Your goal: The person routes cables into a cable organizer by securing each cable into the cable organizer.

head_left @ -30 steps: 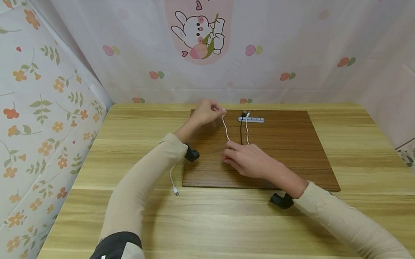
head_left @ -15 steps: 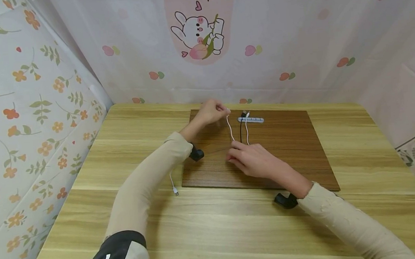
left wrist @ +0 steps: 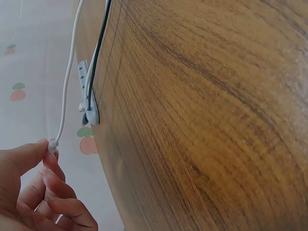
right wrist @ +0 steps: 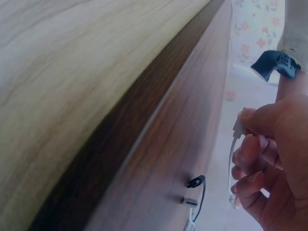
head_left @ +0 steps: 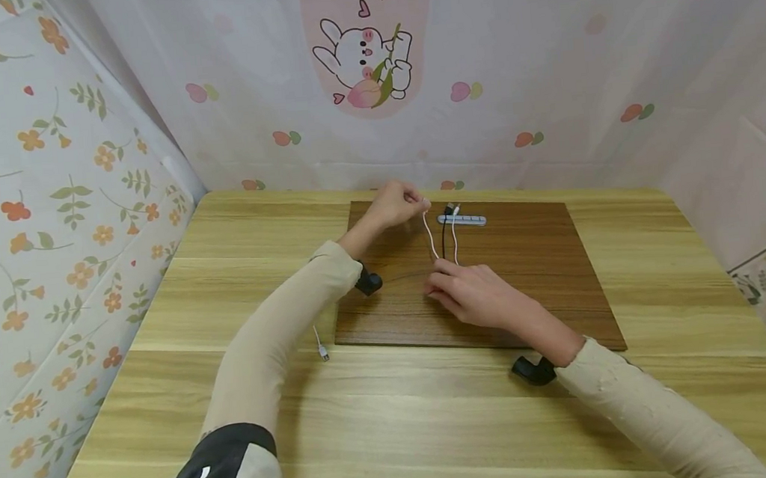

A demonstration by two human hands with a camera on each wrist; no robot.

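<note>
Near the back of the brown board (head_left: 388, 306), my left hand (head_left: 397, 204) pinches a thin white charging cable (head_left: 431, 235) between thumb and fingertip. My right hand (head_left: 471, 292), lower over the board, grips the same cable; in the right wrist view its thumb and finger hold a white plug (right wrist: 238, 126). Just right of my left hand lies a pale cable clip strip (head_left: 472, 221). A black cable (head_left: 444, 242) and another white cable (head_left: 455, 244) sit in its left part, plugs at the back. Their front ends, a black plug (right wrist: 196, 181) and a white plug (right wrist: 190, 202), show in the right wrist view.
A white USB plug (head_left: 324, 353) lies on the light wood table (head_left: 398, 433), left of the board; its cable passes under my left sleeve (head_left: 288, 314). Behind the table hangs a printed curtain (head_left: 517, 56). A black wrist mount (head_left: 534, 371) is on my right wrist.
Both hands have shifted slightly right with the white cable, bringing my left hand closer to the clip strip. The cables in the strip stay where they were.
</note>
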